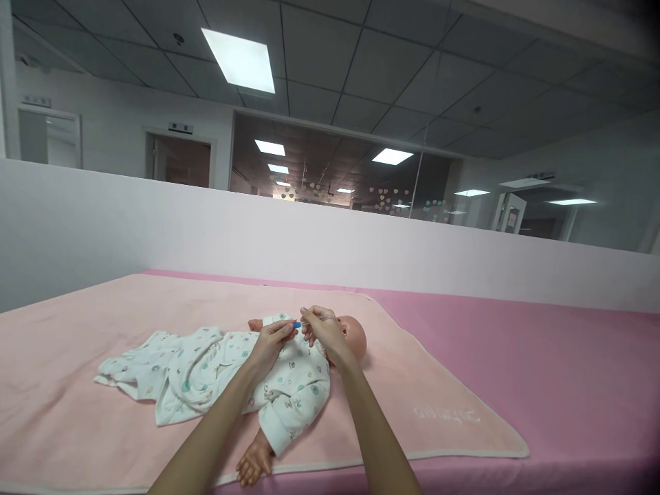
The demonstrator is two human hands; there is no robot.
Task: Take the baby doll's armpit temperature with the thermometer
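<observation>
A baby doll (355, 335) in a white printed romper (227, 375) lies on its back on a light pink blanket (443, 405), head to the right. My left hand (271, 342) is pinched on a small blue object (297, 324) above the doll's chest. My right hand (322, 330) is closed in a pinch on a thin pale stick that meets the blue object, just left of the doll's face. Both forearms reach in from the bottom edge. One bare doll hand (252, 464) lies near the blanket's front edge.
The blanket covers part of a darker pink surface (567, 371) that extends right. A white partition wall (330, 240) runs behind it, with an office room, doors and ceiling lights beyond.
</observation>
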